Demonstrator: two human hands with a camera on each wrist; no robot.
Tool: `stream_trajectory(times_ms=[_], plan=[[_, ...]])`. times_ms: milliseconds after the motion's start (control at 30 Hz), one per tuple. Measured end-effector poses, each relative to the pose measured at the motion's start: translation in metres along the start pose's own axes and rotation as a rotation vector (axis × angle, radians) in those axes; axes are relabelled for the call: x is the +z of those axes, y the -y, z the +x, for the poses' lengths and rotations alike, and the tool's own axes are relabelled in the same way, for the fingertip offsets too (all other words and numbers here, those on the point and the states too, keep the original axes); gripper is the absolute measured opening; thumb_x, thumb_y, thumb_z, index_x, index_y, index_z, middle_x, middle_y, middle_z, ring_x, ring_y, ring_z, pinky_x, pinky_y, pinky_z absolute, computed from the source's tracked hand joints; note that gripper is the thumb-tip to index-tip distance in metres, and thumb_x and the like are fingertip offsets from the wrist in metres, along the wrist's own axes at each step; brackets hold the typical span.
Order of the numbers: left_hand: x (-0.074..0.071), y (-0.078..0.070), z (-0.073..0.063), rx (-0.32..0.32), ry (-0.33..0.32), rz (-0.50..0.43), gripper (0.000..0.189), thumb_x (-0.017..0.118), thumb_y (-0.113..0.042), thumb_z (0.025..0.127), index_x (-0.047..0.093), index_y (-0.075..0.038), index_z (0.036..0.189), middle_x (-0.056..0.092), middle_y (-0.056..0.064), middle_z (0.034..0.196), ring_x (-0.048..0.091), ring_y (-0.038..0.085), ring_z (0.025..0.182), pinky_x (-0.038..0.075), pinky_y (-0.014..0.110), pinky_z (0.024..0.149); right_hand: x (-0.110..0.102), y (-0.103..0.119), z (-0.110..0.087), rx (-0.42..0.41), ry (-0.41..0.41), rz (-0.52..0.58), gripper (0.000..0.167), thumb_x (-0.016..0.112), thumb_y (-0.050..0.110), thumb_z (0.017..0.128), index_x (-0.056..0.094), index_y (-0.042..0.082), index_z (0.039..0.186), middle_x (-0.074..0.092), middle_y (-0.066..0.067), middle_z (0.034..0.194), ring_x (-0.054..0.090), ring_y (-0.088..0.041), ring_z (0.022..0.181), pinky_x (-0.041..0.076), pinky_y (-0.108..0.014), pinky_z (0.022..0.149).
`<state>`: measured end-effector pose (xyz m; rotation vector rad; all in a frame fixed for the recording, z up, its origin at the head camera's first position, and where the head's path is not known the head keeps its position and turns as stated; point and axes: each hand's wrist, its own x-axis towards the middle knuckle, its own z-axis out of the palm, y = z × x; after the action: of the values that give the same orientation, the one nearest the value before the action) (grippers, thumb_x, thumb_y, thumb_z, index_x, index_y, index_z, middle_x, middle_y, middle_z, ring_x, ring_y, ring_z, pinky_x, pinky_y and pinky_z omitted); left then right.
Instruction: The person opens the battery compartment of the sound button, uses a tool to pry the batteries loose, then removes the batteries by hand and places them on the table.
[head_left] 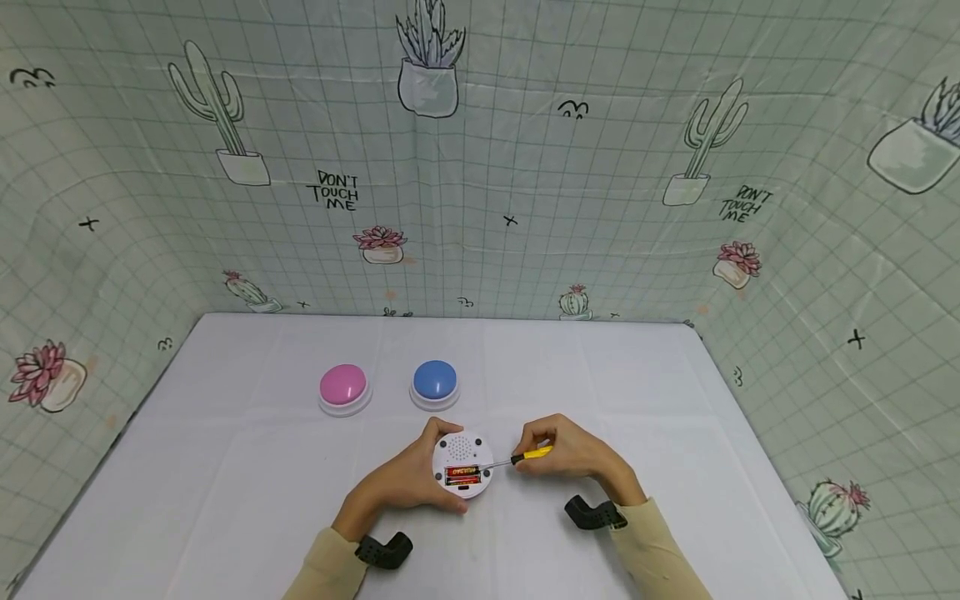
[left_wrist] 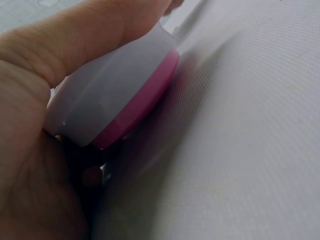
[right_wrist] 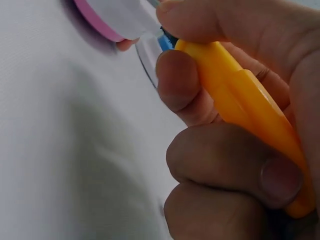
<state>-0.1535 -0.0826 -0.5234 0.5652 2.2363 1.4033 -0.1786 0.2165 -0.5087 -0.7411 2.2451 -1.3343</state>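
Note:
My left hand (head_left: 408, 477) grips a white round push button (head_left: 486, 483) by its rim, fingers on the far side and thumb on the near side. Its underside faces up, with a speaker grille, dark feet and an uncovered battery compartment holding red-and-black batteries (head_left: 462, 471). In the left wrist view its pink dome (left_wrist: 142, 107) points down, close over the white cloth. A yellow screwdriver (right_wrist: 240, 95) is held in my right hand (head_left: 566, 450), thumb and fingers curled round the handle. The thin shaft reaches left, its tip at the compartment's right end.
Behind my hands, a button with a pink dome (head_left: 342, 385) and one with a blue dome (head_left: 435, 381) stand upright on white bases. White cloth (head_left: 240, 492) covers the table. A grid-patterned curtain with cactus drawings (head_left: 480, 183) encloses the back and sides.

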Motion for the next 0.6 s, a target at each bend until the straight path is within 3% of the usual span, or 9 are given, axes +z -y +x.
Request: stream_trajectory(times_ms=[200,600], plan=[[0.0,0.001,0.0,-0.012,0.001,-0.005,0.105,0.099,-0.024,0.065,0.032,-0.01,0.145,0.055,0.01,0.136,0.053,0.021,0.119,0.041,0.04,0.104,-0.003,0.018,-0.003,-0.001,0.018,-0.082,0.006,0.082,0.015,0.085,0.078,0.02,0.086,0.076,0.002,0.091,0.061,-0.009,0.08,0.05,-0.026,0.073],[0.002,0.003,0.003,0.004,-0.009,-0.003,0.104,0.098,-0.027,0.066,0.034,-0.012,0.146,0.054,0.01,0.141,0.053,0.022,0.123,0.041,0.046,0.107,0.002,0.043,-0.006,-0.012,0.021,-0.234,0.016,0.082,0.013,0.084,0.075,0.026,0.08,0.066,0.014,0.073,0.056,-0.004,0.07,0.049,-0.025,0.07]])
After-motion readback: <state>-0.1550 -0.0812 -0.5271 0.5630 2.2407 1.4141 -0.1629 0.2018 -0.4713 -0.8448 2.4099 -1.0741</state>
